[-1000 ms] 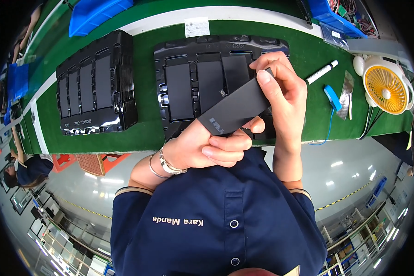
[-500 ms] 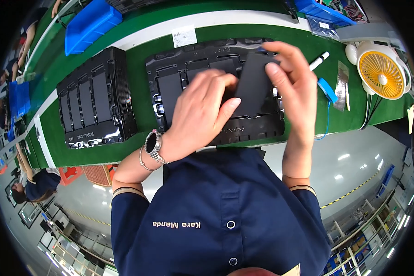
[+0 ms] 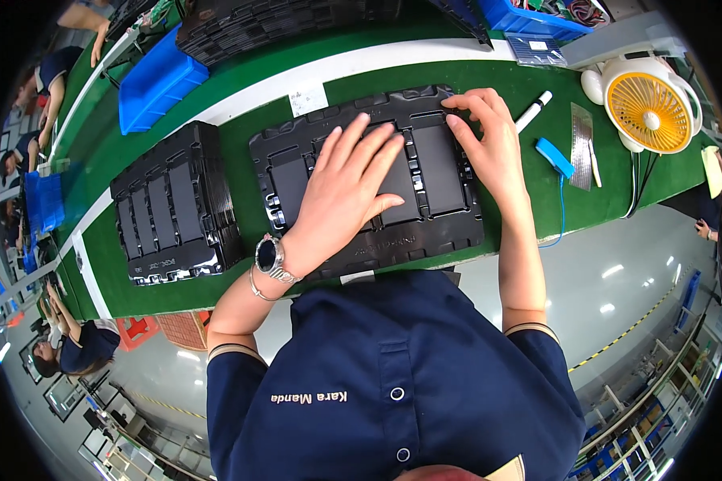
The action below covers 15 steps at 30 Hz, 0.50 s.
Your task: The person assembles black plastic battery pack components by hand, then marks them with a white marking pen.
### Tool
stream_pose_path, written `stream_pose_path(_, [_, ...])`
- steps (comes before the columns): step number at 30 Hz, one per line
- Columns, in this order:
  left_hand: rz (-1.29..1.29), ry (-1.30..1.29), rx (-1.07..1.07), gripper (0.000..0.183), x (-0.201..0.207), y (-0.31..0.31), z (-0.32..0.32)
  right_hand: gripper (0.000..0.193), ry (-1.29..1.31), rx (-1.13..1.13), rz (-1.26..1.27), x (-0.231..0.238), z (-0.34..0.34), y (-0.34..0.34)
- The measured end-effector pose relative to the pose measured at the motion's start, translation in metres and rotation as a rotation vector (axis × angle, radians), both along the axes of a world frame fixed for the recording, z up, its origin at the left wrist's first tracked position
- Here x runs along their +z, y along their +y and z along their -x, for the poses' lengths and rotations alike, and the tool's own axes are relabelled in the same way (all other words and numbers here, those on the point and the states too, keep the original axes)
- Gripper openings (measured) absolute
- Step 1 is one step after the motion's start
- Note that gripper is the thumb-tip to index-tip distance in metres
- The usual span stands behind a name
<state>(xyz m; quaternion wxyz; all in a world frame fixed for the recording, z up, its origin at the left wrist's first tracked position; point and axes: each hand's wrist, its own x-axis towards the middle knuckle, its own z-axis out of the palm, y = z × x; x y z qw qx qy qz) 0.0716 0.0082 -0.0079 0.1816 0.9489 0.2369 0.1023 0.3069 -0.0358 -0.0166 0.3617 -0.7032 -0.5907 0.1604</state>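
Note:
A black molded plastic tray (image 3: 393, 240) lies on the green bench in front of me, with flat dark rectangular panels (image 3: 440, 172) sitting in its slots. My left hand (image 3: 341, 180) is spread flat above the middle of the tray, fingers apart and nothing held. It covers part of the panels there, and whether it touches them I cannot tell. My right hand (image 3: 489, 140) is at the tray's upper right corner, its thumb and fingers apart near the end of the rightmost panel. That hand holds nothing visible. A watch (image 3: 268, 255) is on my left wrist.
Left of the tray stands a stack of similar black trays (image 3: 176, 208) with panels. Blue bins (image 3: 162, 84) and more stacked trays (image 3: 281, 28) are farther back. On the right are a white marker (image 3: 533, 112), a blue corded object (image 3: 555, 158), a ruler-like strip (image 3: 581, 146) and a fan (image 3: 651, 108).
The dark panel that my right hand held tilted over the tray now lies in the rightmost slot, and that hand has let go. My left hand has flattened and spread its fingers.

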Motion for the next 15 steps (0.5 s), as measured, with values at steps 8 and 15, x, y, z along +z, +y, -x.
stream_pose_path(8, [-0.131, -0.004, 0.643, 0.063, 0.008, -0.013, 0.066, 0.042, -0.147, -0.098, -0.094, -0.018, 0.012, -0.02])
stream_pose_path(15, [-0.045, 0.001, 0.809, 0.046, 0.002, -0.045, 0.087, 0.027, -0.284, -0.166, -0.076, -0.019, 0.02, -0.026])
